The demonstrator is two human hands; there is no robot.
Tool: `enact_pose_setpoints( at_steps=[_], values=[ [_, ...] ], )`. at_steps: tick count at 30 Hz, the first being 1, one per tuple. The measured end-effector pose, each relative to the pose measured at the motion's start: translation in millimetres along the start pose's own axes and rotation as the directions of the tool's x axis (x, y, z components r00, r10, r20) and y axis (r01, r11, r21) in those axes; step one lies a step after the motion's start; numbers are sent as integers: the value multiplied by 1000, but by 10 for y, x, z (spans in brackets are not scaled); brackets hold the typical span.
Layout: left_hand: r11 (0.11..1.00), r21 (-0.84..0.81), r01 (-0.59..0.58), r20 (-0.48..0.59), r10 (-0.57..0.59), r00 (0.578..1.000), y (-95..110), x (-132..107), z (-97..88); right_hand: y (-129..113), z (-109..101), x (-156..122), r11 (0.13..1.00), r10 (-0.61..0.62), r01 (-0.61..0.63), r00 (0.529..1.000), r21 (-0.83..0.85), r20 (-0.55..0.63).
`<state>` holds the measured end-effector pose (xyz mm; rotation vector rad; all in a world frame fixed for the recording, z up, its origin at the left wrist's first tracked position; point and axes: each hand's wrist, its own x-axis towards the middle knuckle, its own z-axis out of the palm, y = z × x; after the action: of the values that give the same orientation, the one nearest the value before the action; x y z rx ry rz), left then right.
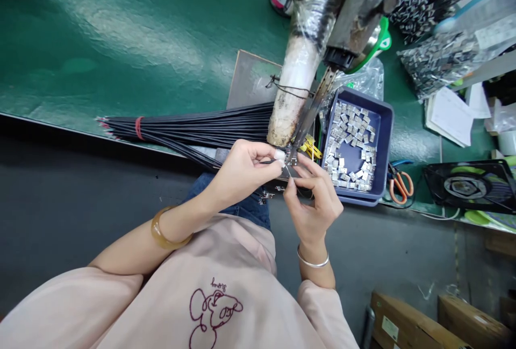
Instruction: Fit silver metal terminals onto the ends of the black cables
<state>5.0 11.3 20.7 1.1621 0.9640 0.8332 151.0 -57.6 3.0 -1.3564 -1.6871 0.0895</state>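
My left hand [245, 169] is closed, its white-covered thumb and fingertip pinching a black cable [265, 162] close to its end. Facing it, my right hand [314, 190] pinches a thin silvery solder wire [287, 170] between thumb and finger. Just above both hands, a soldering iron [316, 102] slants down in its mount, its tip beside my fingertips. What sits at the cable's end is too small and partly hidden to make out. A bundle of black cables [201, 129], tied with a red band, lies left of the iron.
A wrapped white pipe [296, 69] hangs down beside the iron. Right of my hands, a blue tray [384, 139] holds many small metal connectors [350, 128]. Orange-handled scissors [401, 185] and a black fan [463, 186] lie further right, near the table edge.
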Motion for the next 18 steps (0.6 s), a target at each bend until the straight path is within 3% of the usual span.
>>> enact_pose_setpoints(
  at_steps=[4, 11, 18],
  values=[
    [999, 39, -2, 32, 1, 999, -5, -20, 8, 14, 5, -12, 998, 22, -23, 999, -51, -30],
    [995, 84, -49, -25, 51, 998, -27, -44, 15, -6, 10, 34, 995, -9, 6, 999, -95, -33],
    [999, 47, 10, 75, -13, 997, -29, -57, 22, 14, -23, -64, 997, -12, 12, 1000, -82, 0]
  ],
)
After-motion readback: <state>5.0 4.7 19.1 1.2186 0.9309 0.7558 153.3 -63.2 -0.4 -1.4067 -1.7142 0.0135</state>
